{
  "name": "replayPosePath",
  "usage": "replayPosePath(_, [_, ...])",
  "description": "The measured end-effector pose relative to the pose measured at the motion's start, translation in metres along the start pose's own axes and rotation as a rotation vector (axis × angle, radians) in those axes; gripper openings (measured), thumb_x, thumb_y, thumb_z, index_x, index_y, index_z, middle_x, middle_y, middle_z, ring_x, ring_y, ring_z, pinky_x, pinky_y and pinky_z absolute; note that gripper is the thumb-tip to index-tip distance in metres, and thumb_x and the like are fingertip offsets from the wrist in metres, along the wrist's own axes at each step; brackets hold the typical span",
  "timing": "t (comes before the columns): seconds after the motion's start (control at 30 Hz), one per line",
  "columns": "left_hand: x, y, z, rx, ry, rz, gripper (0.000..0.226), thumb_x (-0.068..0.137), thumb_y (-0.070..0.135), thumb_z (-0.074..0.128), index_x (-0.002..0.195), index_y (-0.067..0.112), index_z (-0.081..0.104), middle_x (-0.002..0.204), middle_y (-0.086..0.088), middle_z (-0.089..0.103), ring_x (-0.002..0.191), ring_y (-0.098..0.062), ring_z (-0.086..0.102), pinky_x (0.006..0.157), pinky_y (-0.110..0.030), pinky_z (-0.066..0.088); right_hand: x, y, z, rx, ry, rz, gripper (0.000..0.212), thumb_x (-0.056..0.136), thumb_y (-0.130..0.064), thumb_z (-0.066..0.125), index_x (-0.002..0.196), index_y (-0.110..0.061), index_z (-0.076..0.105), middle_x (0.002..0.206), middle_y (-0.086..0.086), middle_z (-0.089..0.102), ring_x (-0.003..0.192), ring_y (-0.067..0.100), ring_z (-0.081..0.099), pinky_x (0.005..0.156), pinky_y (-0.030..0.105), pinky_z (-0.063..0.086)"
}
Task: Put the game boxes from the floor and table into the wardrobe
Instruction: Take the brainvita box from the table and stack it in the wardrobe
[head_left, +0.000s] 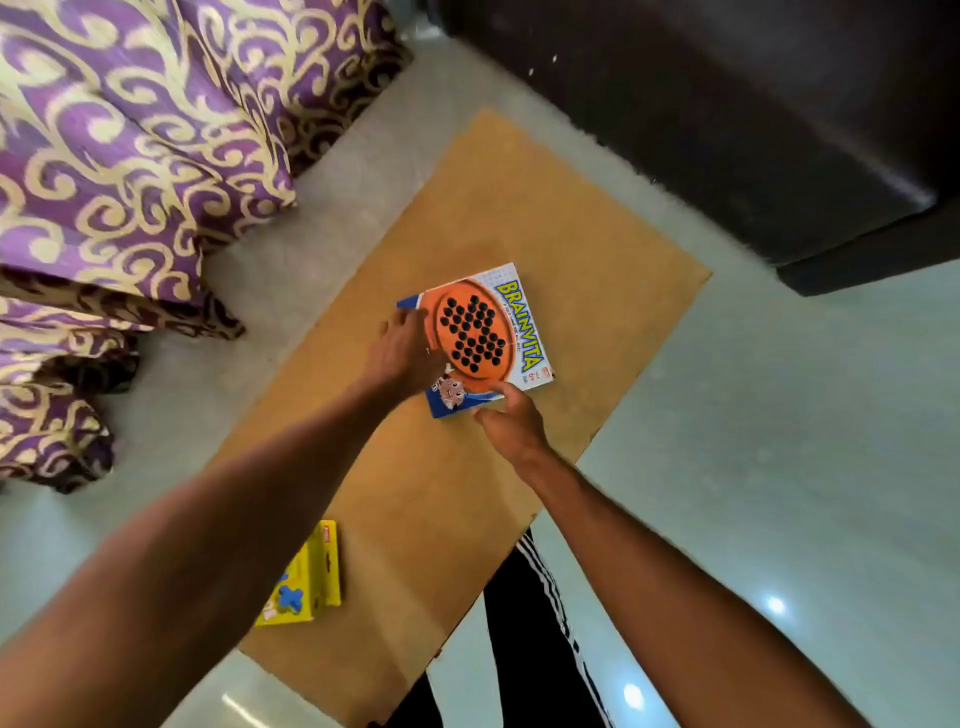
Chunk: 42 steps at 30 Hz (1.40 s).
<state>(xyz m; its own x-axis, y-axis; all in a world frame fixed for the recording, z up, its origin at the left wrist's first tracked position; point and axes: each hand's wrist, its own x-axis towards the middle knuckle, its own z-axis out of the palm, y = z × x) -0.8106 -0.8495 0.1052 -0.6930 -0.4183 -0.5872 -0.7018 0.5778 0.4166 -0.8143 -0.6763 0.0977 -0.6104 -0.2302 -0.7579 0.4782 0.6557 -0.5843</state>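
Observation:
A Brainvita game box (485, 332), white and blue with an orange peg board printed on it, lies flat in the middle of a light-brown table top (597, 291). My left hand (400, 348) rests on the box's left edge with the fingers curled over it. My right hand (506, 421) touches the box's near corner, thumb and fingers pinching the edge. A yellow game box (311, 577) with a blue figure lies near the table's left front edge, partly hidden under my left forearm.
A sofa with a purple and gold swirl cover (119, 171) stands to the left. Dark furniture (727, 114) fills the top right. Pale glossy floor tiles (779, 467) surround the table. My legs in black striped trousers (535, 623) show below the table edge.

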Motion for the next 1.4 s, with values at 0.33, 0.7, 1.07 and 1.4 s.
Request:
replayPosePath(0.33, [0.052,-0.006,0.023,0.080,-0.131,-0.214,0.065,0.075,0.034,0.062,0.134,0.013,0.042,0.133,-0.016,0.049,0.122,-0.034,0.048,0.105,-0.052,0.041,0.055,0.022,-0.029,-0.063,0.037,0.013,0.043,0.078,-0.007,0.071,0.116,-0.023,0.060,0.122,0.007,0.059,0.100,0.020,0.062,0.071,0.020,0.049])
replayPosePath(0.7, [-0.009,-0.002,0.052,-0.965,-0.103,-0.527,0.055,0.082,-0.006,0.057,0.133,0.004,0.039,0.103,-0.007,0.061,0.082,-0.016,0.064,0.050,-0.018,0.051,0.112,0.006,-0.069,-0.216,-0.071,0.060,0.056,0.066,-0.019,0.078,0.119,-0.018,0.059,0.120,0.010,0.063,0.093,0.023,0.070,0.069,0.038,0.063])
replayPosePath(1.07, [-0.207,-0.020,0.039,-1.246,-0.010,-0.583,0.055,0.086,-0.004,0.057,0.135,0.018,0.044,0.115,-0.011,0.066,0.092,-0.022,0.069,0.056,-0.023,0.054,-0.067,0.000,-0.073,-0.219,-0.202,-0.105,0.035,0.082,-0.001,0.069,0.112,-0.019,0.064,0.110,0.007,0.070,0.091,0.017,0.069,0.063,0.027,0.057])
replayPosePath(1.4, [-0.465,-0.107,0.063,-1.483,0.382,-0.652,0.057,0.086,-0.005,0.059,0.138,0.015,0.045,0.114,-0.008,0.066,0.089,-0.019,0.069,0.055,-0.025,0.057,-0.258,0.057,0.004,-0.319,-0.454,-0.315,0.057,0.081,-0.016,0.074,0.135,-0.024,0.057,0.123,0.003,0.064,0.105,0.023,0.067,0.075,0.046,0.063])
